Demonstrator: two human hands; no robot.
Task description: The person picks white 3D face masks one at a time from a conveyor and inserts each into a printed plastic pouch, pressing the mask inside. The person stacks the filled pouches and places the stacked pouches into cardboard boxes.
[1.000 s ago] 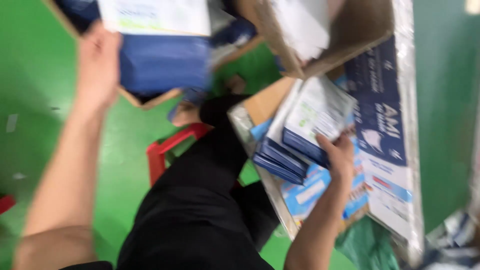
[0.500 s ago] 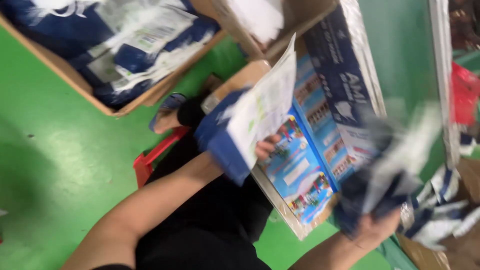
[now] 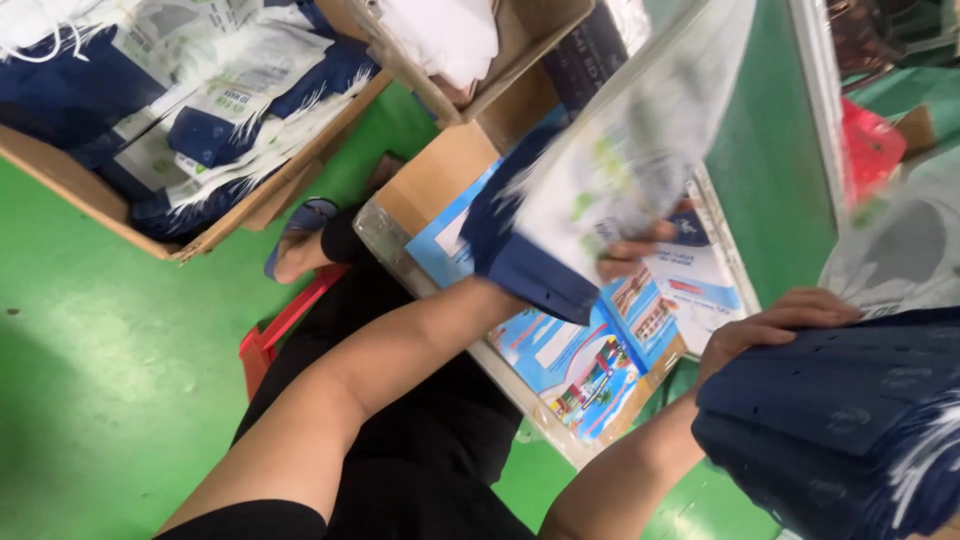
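Navy packet (image 3: 560, 215) in left hand (image 3: 625, 255); navy stack (image 3: 850, 420) under right hand (image 3: 765, 330).

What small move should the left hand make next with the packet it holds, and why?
Probably carry the white-and-navy packet across onto the navy stack under the right hand: the left hand holds it raised, and that stack looks alike.

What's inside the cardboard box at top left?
The cardboard box holds a loose heap of navy and white plastic-wrapped packets, filling it to the rim. Whatever lies beneath that top layer is covered.
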